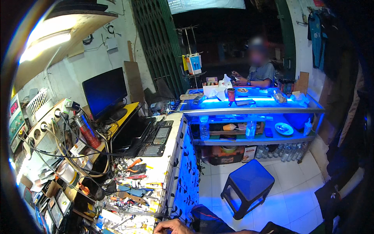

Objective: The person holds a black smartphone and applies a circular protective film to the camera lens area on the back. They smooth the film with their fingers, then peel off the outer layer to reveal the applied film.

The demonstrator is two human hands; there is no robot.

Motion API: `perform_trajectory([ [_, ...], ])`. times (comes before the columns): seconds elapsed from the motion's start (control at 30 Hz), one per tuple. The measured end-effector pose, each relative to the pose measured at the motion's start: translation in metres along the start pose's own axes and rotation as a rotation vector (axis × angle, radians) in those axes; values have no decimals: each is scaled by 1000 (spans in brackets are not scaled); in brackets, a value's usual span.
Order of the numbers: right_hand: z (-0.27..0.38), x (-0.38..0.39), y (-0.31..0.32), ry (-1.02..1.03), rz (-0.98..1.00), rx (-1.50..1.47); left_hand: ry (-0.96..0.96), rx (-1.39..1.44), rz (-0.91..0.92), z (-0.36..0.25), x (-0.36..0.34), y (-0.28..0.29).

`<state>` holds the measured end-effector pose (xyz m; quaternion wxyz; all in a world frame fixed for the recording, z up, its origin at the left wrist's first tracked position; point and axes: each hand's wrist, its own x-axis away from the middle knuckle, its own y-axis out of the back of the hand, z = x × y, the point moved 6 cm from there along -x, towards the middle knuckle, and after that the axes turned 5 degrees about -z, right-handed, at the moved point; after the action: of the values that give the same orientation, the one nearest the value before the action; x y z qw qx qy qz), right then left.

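My left hand (pixel 173 226) is at the lower edge, beside the near end of a cluttered workbench (pixel 165 156). Its fingers bend downward and the picture's edge cuts them off, so whether they hold anything is hidden. Nearest to it on the bench lie a dark cable (pixel 144 213), a knife-like tool with a brown handle (pixel 134 198), a blue tool (pixel 133 191) and many small parts. Orange-handled pliers (pixel 134 165) lie farther up. Opened laptop parts (pixel 157 138) rest at the bench's far end. My right hand is out of view.
A monitor (pixel 105 93) stands on a yellow shelf (pixel 124 117), with tangled cables and a red spray can (pixel 86 128) beside it. A blue plastic stool (pixel 250 179) stands on the tiled floor. Behind it, a person (pixel 260 72) sits beyond a blue-lit glass counter (pixel 249 111).
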<state>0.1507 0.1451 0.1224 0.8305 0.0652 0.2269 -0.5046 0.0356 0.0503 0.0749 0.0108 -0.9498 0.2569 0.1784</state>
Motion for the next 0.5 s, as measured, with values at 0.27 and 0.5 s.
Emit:
perform_trajectory([
  [0.27, 34, -2, 5, 356, -140, 181, 59, 16, 11, -3, -3, 4],
  [0.5, 6, -9, -5, 22, -67, 19, 175, 457, -3, -20, -10, -9],
])
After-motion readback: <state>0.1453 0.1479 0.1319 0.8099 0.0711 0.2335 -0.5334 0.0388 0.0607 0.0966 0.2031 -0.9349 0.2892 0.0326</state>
